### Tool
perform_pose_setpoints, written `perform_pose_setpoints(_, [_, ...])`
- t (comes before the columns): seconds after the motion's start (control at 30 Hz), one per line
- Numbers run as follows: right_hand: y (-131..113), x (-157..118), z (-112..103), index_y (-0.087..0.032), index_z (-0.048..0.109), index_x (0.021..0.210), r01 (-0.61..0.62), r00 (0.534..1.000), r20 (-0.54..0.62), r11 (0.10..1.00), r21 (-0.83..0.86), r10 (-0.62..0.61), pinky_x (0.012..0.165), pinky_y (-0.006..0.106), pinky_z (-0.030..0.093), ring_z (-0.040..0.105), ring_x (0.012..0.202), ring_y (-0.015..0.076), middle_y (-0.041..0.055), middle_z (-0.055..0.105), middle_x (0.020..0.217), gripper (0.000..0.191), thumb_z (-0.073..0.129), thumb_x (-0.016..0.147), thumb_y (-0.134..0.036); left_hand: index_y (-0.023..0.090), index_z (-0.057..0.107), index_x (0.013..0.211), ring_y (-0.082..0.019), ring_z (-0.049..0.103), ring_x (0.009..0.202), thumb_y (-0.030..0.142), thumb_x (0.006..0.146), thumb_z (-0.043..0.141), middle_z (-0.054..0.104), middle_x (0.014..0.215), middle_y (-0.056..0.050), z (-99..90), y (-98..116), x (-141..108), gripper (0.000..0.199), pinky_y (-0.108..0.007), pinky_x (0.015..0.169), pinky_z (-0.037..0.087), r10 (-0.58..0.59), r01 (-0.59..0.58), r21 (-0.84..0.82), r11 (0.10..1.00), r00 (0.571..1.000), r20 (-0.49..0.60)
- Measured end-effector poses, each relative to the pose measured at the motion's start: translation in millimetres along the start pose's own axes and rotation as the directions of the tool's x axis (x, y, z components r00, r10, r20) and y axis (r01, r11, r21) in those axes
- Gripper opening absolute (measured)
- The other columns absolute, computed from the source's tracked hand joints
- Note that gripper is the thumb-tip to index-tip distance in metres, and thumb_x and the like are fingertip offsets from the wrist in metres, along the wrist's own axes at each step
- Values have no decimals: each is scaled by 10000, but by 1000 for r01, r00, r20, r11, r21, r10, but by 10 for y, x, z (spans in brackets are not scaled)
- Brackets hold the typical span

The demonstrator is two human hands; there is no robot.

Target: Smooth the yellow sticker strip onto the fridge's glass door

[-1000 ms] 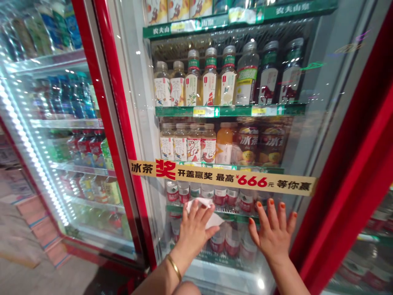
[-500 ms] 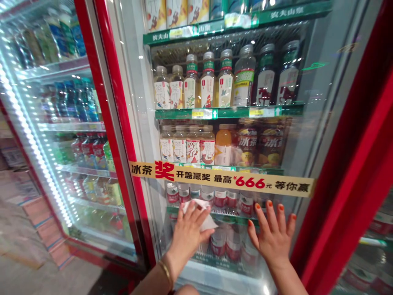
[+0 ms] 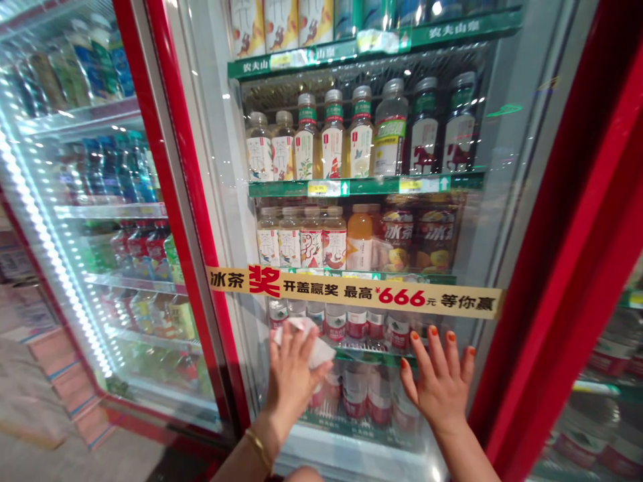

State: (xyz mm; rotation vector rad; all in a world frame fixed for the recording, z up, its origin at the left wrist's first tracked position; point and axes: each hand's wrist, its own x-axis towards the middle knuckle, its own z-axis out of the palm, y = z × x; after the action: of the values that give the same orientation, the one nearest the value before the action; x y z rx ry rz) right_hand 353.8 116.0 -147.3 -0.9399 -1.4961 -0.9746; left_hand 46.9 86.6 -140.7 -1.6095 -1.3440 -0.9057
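Observation:
My left hand (image 3: 291, 378), a gold bangle at its wrist, presses a white tissue (image 3: 320, 353) flat against the glass door (image 3: 321, 462) of a drinks fridge. The tissue shows beneath and to the right of its fingers; the palm hides part of it. To the right, my right hand (image 3: 441, 388), with orange nails, lies on the same glass with fingers spread and nothing held. Just above both hands a yellow sticker strip (image 3: 334, 289) with black and red lettering crosses the door. Behind the glass stand water bottles (image 3: 356, 323) with red labels.
A red door frame (image 3: 547, 288) runs along the right side. On the left stands a second lit fridge (image 3: 111, 213) with bottles. Stacked cartons (image 3: 60, 355) sit on the floor at the far left. Tea bottles (image 3: 304, 144) line an upper shelf.
My left hand has slid left with the tissue against the glass. My right hand stays spread on the door. The view has shifted slightly.

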Motion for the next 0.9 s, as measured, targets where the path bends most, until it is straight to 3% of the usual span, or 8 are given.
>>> perform_pose_setpoints(0.13, [-9,-17,9,-329,298,1751,-21,1000,0,1000,-1,21,1378,647,190,321,1675,368,51,327,1819,854,656,979,-405,124,69,1763,-458,4,1721,639,1060,434,119,1832,-252,-184,-297,590,945,-796,1328,180,-440,439,-37,898,897,-42])
perform_pose_setpoints(0.23, [-2,-30,7,-338,311,1746,-31,1000,-1,999,9,31,1372,661,205,338,1667,379,49,340,1813,848,661,976,-401,210,139,1770,-437,19,1727,701,1026,484,178,1839,-188,-151,26,584,956,-764,1350,174,-237,235,-67,970,972,-8])
perform_pose_setpoints(0.33, [12,-33,2,-349,331,1738,-28,1000,-11,999,25,28,1380,649,205,352,1661,373,32,341,1811,839,670,972,-401,391,299,1732,-364,176,1721,709,962,614,476,1731,-67,27,143,66,890,-640,1404,194,56,-55,-62,997,998,13])
perform_pose_setpoints(0.43, [16,-38,6,-350,338,1736,-28,1000,-7,999,29,29,1386,639,197,346,1665,367,19,331,1814,830,664,975,-406,304,184,1767,-399,207,1709,619,1008,569,439,1743,-143,94,-241,-179,907,-674,1390,202,-106,106,10,994,993,-48])
perform_pose_setpoints(0.57, [16,-69,24,-354,327,1740,-42,999,-6,999,17,42,1362,683,216,355,1657,392,34,342,1812,834,645,971,-408,101,-17,1757,-459,1,1721,546,1080,390,101,1825,-289,-44,-505,269,906,-765,1339,178,-423,428,16,904,899,-114])
perform_pose_setpoints(0.63, [20,-83,30,-355,323,1742,-45,999,-3,999,15,45,1349,703,225,360,1652,404,45,351,1809,836,641,971,-414,114,37,1763,-450,-13,1723,619,1068,405,99,1831,-269,-64,-276,373,934,-754,1339,185,-400,400,-10,917,914,-66])
perform_pose_setpoints(0.8, [23,-65,18,-354,332,1739,-37,999,-3,999,26,37,1361,691,210,342,1662,394,30,331,1817,818,636,983,-419,318,272,1746,-363,163,1724,702,988,580,387,1781,-112,38,66,-183,904,-639,1396,157,112,-111,-31,993,994,20])
perform_pose_setpoints(0.9, [17,-48,11,-341,334,1739,-25,1000,-9,999,27,25,1390,637,179,311,1680,360,5,300,1826,800,630,1000,-420,200,105,1773,-392,85,1731,609,1040,513,247,1820,-199,-36,-322,-67,934,-664,1392,146,-216,216,9,976,976,-25])
